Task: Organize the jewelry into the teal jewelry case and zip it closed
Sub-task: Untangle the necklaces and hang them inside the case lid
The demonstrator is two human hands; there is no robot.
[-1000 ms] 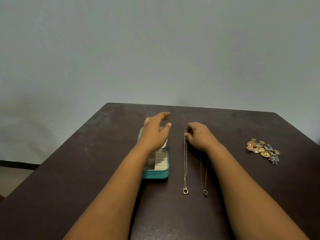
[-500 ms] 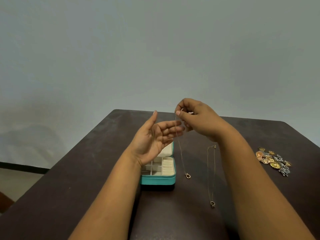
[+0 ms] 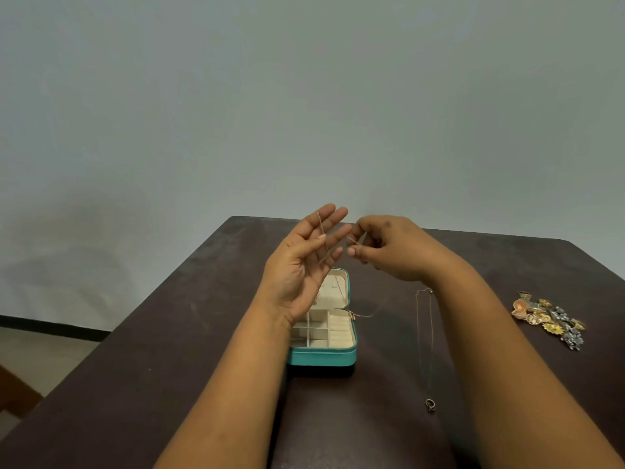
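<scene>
Just below the centre of the frame, the teal jewelry case [image 3: 321, 355] is lying open on the dark table [image 3: 142, 384], its cream lining showing square compartments and a ribbed ring section, its lid tilted back toward the far edge. Above it, the fine gold necklace [image 3: 324, 235] is now stretching between both hands; a second ago it was lying flat on the table beside its twin, and half a second ago it was only dangling from the right hand. Its small ring pendant [image 3: 353, 316] is hanging at the case's right rim. The left hand [image 3: 304, 262] is standing palm-up with fingers straight and slightly spread, the chain draped across them. The right hand [image 3: 389, 247] is pinching the chain between thumb and forefinger, the other fingers curled. This probably means the chain is being gathered for laying in the case; nothing appears stowed yet. To the right, the second necklace [image 3: 424, 346] is lying straight and thin on the matte wood. At the right edge, a heap of gold and silver flower-shaped pieces [image 3: 551, 319] is waiting.
</scene>
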